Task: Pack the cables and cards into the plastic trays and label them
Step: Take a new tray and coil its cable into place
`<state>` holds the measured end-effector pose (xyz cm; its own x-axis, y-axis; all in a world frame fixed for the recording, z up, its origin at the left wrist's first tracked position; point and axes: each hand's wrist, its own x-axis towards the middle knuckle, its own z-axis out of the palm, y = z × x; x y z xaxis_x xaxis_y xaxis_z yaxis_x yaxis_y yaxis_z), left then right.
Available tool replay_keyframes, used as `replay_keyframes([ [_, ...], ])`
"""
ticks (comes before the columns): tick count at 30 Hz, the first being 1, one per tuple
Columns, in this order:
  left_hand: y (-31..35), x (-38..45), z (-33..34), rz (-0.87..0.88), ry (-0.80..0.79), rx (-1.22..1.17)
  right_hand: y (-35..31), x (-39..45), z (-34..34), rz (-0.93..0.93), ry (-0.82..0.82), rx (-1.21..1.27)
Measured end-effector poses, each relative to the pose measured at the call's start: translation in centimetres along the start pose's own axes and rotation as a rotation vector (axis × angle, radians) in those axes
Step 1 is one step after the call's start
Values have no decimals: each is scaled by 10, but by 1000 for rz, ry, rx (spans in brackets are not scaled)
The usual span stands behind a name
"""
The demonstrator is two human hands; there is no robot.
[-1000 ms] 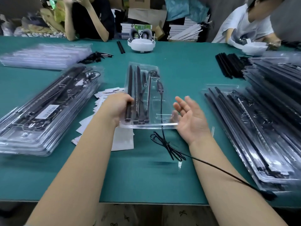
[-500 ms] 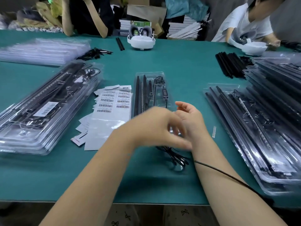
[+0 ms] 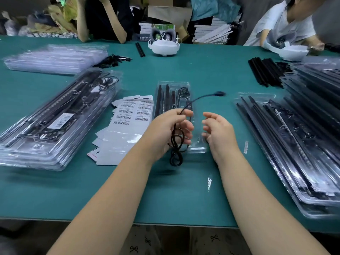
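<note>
Gripping coiled black cable [image 3: 177,142], left hand [image 3: 166,131] fingers curled round it above clear tray [image 3: 173,115]; right hand [image 3: 218,131] empty, fingers loosely apart.

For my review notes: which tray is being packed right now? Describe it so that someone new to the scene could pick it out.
On the green table, between the tray stacks at left and right, one clear plastic tray lies alone, just right of the barcode label sheets. Unlike the stacked trays, it is single, and the left hand holds a coiled black cable over it.
</note>
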<state>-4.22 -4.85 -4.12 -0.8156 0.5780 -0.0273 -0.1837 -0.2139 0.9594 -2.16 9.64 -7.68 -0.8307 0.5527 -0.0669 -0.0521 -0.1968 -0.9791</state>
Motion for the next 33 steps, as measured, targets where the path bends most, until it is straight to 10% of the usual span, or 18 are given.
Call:
replay_keyframes([
  [5, -7, 0, -6, -22, -11, 95, -8, -4, -5, -81, 80, 25],
  [13, -8, -5, -5, 10, -196, 269, -3, -18, 4, -620, -34, -702],
  [19, -6, -12, -16, 12, -423, 254, -26, -20, -1, -312, 103, -84],
  [24, 5, -17, -24, 117, -263, 436, -39, -17, -18, -71, 282, 236],
  [28, 0, -10, -33, 129, -91, 1095, -45, -9, -30, 0, 352, -114],
  [33, -10, -4, -29, 190, -111, 1462, -60, -30, -19, -479, 126, -625],
])
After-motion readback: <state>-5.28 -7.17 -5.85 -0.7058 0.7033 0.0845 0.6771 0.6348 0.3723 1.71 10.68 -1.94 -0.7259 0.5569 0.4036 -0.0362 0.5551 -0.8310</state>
